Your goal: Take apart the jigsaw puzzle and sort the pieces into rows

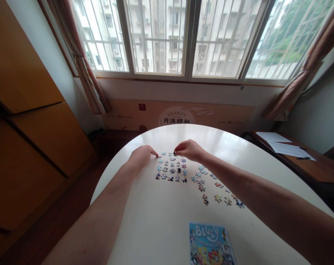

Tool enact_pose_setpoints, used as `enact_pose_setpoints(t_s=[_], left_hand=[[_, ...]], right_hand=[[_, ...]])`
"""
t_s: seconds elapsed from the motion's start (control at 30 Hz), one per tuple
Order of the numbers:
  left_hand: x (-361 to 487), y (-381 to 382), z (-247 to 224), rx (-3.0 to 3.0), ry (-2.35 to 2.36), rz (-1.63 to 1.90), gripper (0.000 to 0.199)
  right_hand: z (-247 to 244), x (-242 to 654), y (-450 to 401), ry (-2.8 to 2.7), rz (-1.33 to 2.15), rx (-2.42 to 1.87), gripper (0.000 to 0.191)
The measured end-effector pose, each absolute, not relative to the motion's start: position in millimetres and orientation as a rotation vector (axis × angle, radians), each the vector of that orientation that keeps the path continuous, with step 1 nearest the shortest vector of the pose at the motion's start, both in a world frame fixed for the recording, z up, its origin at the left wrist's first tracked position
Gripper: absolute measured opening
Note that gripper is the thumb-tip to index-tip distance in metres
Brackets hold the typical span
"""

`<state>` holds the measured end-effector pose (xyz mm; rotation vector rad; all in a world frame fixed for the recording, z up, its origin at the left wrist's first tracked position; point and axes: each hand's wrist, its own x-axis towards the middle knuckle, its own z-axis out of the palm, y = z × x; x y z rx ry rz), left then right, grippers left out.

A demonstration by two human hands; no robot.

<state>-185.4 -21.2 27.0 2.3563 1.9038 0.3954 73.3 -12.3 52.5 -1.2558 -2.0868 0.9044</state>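
Small jigsaw puzzle pieces [172,170] lie in spaced rows on the white round table [150,217]. At the far left corner of these rows is my left hand [141,156], its index finger stretched out and touching a piece there; the other fingers curl under, partly hidden. My right hand [191,150] is at the far right part of the rows, thumb and fingertips pinched on a dark puzzle piece [175,153]. Right of the rows, partly beneath my right forearm, several loose puzzle pieces [218,198] are scattered.
A blue Bluey picture box [211,244] lies near the table's front edge. To the right, a dark wooden table [321,169] holds papers [291,149] and a pen. Wooden cabinets [39,147] stand at the left. A long printed carton [205,114] leans below the barred window.
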Motion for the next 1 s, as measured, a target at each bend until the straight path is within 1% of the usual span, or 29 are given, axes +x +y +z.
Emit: enact_pose_setpoints(t_s=[0.27, 0.47, 0.7, 1.0], left_hand=[[-188, -26, 33, 2.366, 1.886, 0.461, 0.044], [-189, -25, 31, 2.379, 1.861, 0.391, 0.046], [-187, -28, 31, 2.373, 1.821, 0.415, 0.053], [-183, -30, 30, 2.363, 1.773, 0.409, 0.054]], right_hand=[[47, 32, 6, -2.185, 0.853, -1.412, 0.012], [46, 24, 9, -2.231, 0.823, -1.502, 0.015], [45, 19, 4, -2.306, 0.656, -1.580, 0.014], [44, 24, 0, -2.368, 0.478, -1.544, 0.016]])
